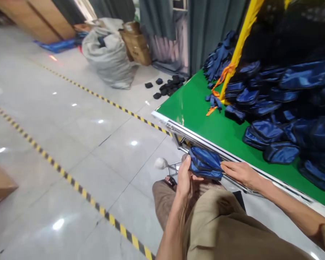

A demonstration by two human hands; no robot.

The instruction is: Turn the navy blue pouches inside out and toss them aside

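A small blue zippered pouch (206,162) is held above my lap, just off the edge of the green table (184,104). My left hand (184,175) is closed around the pouch's left end, with the thumb on top. At its right end, my right hand (239,173) pinches the edge between thumb and fingers. Many similar blue pouches (268,133) lie heaped on the table to the right, some overlapping. The pouch's underside is hidden.
A yellow post (239,50) with orange ribbon rises from the table. Blue straps (219,57) are piled behind it. Small black pieces (170,86) lie on the floor near a large grey sack (105,54) and a cardboard box (137,43). Striped tape (86,196) crosses the floor.
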